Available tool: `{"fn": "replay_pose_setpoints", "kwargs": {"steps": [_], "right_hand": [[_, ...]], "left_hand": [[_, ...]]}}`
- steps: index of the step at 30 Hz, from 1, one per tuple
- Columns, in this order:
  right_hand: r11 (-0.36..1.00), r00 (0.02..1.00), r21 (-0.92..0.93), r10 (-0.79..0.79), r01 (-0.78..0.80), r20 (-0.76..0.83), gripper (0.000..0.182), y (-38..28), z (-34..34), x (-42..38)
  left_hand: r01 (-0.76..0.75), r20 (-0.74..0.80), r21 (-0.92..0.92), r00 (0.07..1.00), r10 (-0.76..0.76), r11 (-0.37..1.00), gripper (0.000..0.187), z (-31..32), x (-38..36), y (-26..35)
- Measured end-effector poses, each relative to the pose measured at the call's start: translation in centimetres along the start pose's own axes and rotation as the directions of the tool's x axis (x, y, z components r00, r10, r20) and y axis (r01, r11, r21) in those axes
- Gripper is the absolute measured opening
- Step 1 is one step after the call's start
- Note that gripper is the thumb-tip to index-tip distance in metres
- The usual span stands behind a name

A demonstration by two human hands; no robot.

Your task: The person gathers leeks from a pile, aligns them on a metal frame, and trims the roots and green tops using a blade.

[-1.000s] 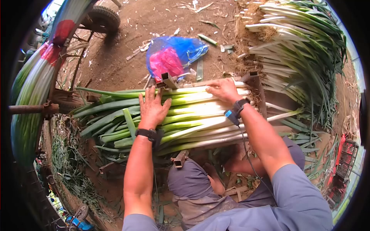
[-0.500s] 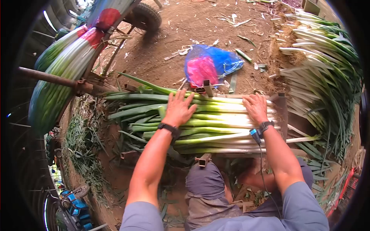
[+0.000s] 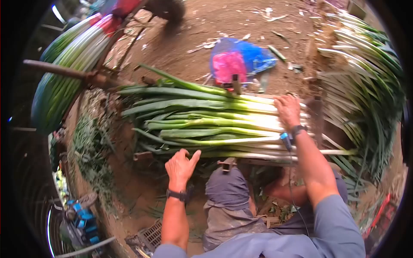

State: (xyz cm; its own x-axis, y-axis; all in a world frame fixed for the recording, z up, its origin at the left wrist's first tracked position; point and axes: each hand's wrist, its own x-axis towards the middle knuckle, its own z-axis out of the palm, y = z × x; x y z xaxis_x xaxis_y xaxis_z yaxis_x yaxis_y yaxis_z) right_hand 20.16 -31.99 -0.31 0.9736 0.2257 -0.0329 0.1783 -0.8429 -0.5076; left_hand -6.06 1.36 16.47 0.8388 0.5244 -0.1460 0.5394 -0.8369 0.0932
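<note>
Around you spreads bare brown ground (image 3: 232,23) strewn with pale scraps. To your right lies a heap of loose green onions (image 3: 365,81), roots and white stems facing inward. Straight ahead of you, a layer of green onions (image 3: 202,122) lies crosswise before your knees, leaves to the left, white ends to the right. At far left is a wrapped bundle (image 3: 71,81) with red bands. Beyond the layer sits a blue and pink bag (image 3: 254,56). Your right hand (image 3: 288,110) lies over the white stems at the far edge, fingers bent; your left hand (image 3: 179,167) is at the near edge, thumb spread from curled fingers, holding nothing. With some blur, I cannot tell whether the right one grips. Each wrist wears a black band (image 3: 177,195).
</note>
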Motion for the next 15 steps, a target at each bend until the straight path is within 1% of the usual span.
{"fn": "replay_pose_setpoints", "kwargs": {"steps": [1, 2, 3, 4, 5, 6, 7, 8, 9, 10, 11, 12, 13, 15], "right_hand": [[1.000, 0.996, 0.010, 0.022, -0.023, 0.092, 0.036, 0.7, -0.2, -0.1], [1.000, 0.999, -0.012, 0.015, -0.014, 0.047, 0.035, 0.3, -0.6, -0.4], [0.999, 1.000, -0.034, 0.004, -0.004, 0.009, 0.035, 0.4, -0.9, -0.9], [0.999, 1.000, -0.047, 0.026, -0.026, 0.001, 0.035, 1.1, -1.0, -1.5], [1.000, 0.999, -0.005, 0.017, -0.018, -0.051, 0.034, 0.8, -0.5, -1.6], [0.999, 0.994, 0.041, -0.002, 0.006, -0.105, 0.034, 0.2, -0.1, -1.3], [0.999, 0.993, 0.041, -0.004, 0.009, -0.115, 0.035, 0.2, 0.0, -1.3], [1.000, 0.994, 0.026, 0.000, 0.002, -0.110, 0.035, 0.4, 0.1, -1.4], [1.000, 0.994, 0.014, -0.002, 0.004, -0.106, 0.034, 0.5, 0.2, -1.3], [0.999, 0.997, 0.035, 0.005, -0.002, -0.080, 0.034, 0.6, 0.0, -1.1], [0.998, 0.999, 0.060, 0.006, -0.003, -0.051, 0.034, 0.5, -0.2, -1.0], [0.998, 0.997, 0.059, -0.013, 0.017, -0.074, 0.034, 0.5, 0.0, -1.1], [0.998, 0.995, 0.053, -0.024, 0.030, -0.101, 0.033, 0.8, 0.1, -1.2], [0.999, 0.994, 0.039, -0.030, 0.034, -0.109, 0.034, 1.1, 0.3, -1.1]], "left_hand": [[-0.033, 0.032, -0.158, 0.999, 0.038, 0.987, 0.045, 0.8, -0.6, 1.1], [-0.162, -0.079, -0.229, 0.986, 0.147, 0.960, 0.036, 1.2, -0.4, 2.4], [-0.284, -0.193, -0.290, 0.953, 0.235, 0.914, 0.028, 1.0, -0.1, 3.7], [-0.429, -0.257, -0.229, 0.893, 0.370, 0.874, 0.021, 0.1, 1.1, 5.3], [-0.546, -0.325, -0.133, 0.813, 0.484, 0.827, 0.021, -0.7, 3.0, 7.0], [-0.615, -0.319, -0.142, 0.770, 0.553, 0.775, 0.023, -1.8, 5.0, 8.9], [-0.677, -0.261, -0.090, 0.724, 0.638, 0.731, 0.028, -2.0, 7.8, 10.2], [-0.709, -0.281, 0.083, 0.658, 0.699, 0.700, 0.033, -0.5, 11.1, 10.9], [-0.690, -0.246, 0.240, 0.637, 0.731, 0.683, 0.036, 0.9, 14.4, 11.0], [-0.659, -0.205, 0.323, 0.652, 0.730, 0.679, 0.040, 1.9, 17.5, 11.2], [-0.629, -0.084, 0.387, 0.704, 0.705, 0.674, 0.045, 1.6, 19.8, 11.5], [-0.614, -0.053, 0.390, 0.729, 0.682, 0.687, 0.050, 1.5, 21.8, 11.2], [-0.587, 0.026, 0.379, 0.780, 0.625, 0.716, 0.053, 0.9, 23.2, 10.7], [-0.514, 0.142, 0.447, 0.849, 0.509, 0.732, 0.058, -0.9, 25.0, 9.3]]}}
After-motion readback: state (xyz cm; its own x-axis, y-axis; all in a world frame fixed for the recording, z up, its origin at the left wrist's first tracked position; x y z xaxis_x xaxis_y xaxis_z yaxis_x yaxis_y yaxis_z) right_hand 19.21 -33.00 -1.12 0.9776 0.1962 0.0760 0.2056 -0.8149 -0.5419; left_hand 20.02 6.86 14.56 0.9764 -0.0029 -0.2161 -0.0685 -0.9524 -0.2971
